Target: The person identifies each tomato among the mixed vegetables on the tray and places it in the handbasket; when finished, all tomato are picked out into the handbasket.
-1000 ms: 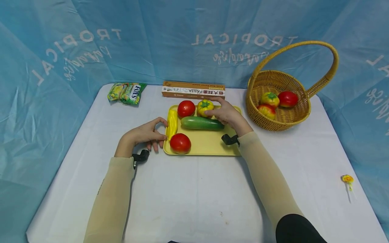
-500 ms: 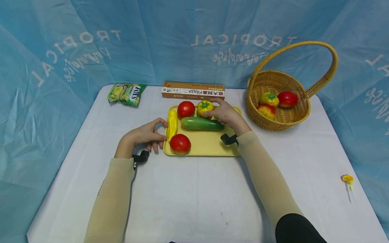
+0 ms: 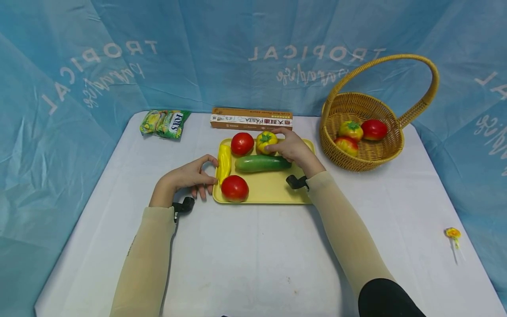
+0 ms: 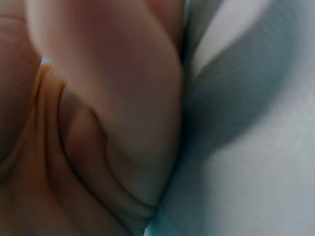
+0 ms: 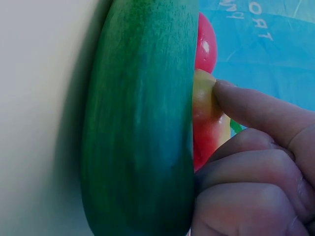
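In the head view my right hand (image 3: 294,150) pinches a yellow bell pepper (image 3: 265,139) between thumb and forefinger, at the back of a yellow tray (image 3: 273,191). The right wrist view shows the pepper's reddish side (image 5: 204,140), partly behind a green cucumber (image 5: 140,118). That cucumber lies crosswise in the tray, in front of the pepper. My left hand (image 3: 188,174) is at the tray's left edge, its thumb and forefinger bent, touching near a banana-like yellow piece (image 3: 224,160). One tomato (image 3: 242,144) sits behind the cucumber, another tomato (image 3: 235,188) at the front left.
Behind the tray stands a brown pasta box (image 3: 251,118); left of it lies a green snack packet (image 3: 165,123). A wicker basket (image 3: 376,163) with a tall handle holds 3 fruits or vegetables at the right. A lollipop (image 3: 453,233) lies near the table's right edge.
The cucumber has shifted slightly toward the front of the tray. Both hands stay nearly still, the right one keeping its hold on the bell pepper.
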`<state>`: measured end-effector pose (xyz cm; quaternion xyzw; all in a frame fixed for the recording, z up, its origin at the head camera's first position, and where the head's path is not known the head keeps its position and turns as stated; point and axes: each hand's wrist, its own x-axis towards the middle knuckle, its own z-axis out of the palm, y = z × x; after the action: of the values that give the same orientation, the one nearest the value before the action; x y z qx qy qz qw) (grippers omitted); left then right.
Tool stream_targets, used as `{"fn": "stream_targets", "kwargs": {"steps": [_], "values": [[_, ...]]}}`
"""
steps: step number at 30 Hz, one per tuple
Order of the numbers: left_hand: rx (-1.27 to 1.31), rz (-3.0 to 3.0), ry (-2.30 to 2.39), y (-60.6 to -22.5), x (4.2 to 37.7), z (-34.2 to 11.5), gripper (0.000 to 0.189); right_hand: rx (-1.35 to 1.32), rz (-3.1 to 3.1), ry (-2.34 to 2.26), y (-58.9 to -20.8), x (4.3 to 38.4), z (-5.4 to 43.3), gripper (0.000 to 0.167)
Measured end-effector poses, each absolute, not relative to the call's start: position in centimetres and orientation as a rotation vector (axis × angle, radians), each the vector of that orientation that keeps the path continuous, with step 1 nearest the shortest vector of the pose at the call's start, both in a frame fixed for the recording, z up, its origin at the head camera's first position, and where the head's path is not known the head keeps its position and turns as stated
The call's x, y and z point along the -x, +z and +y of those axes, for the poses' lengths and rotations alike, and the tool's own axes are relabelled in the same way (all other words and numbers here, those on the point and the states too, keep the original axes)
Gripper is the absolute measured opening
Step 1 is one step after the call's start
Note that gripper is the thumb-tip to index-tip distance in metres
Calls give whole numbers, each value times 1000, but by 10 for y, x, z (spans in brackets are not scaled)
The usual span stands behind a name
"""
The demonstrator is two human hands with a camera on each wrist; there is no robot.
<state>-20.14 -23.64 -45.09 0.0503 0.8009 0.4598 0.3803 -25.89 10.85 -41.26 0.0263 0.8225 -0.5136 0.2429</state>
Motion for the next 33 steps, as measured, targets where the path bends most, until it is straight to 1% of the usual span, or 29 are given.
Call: {"fn": "stream_targets", "kwargs": {"steps": [4, 10, 12, 16, 18, 28, 33], "values": [[-128, 2044, 1175, -450, 201, -236, 60, -84, 2293, -1375, -412, 259, 108, 74], [-127, 2043, 1173, -450, 201, -237, 60, -68, 2408, -1305, -410, 259, 108, 62], [-125, 2044, 1174, -450, 201, -237, 60, -41, 2425, -1274, -409, 259, 107, 63], [-133, 2047, 1176, -450, 201, -237, 60, -13, 2350, -1253, -409, 259, 105, 72], [-139, 2048, 1174, -450, 201, -237, 60, -20, 2311, -1255, -408, 259, 105, 73], [-124, 2042, 1165, -449, 201, -235, 60, -88, 2307, -1322, -408, 259, 108, 74], [-119, 2039, 1167, -450, 201, -236, 60, -88, 2347, -1358, -401, 259, 114, 70]]}}
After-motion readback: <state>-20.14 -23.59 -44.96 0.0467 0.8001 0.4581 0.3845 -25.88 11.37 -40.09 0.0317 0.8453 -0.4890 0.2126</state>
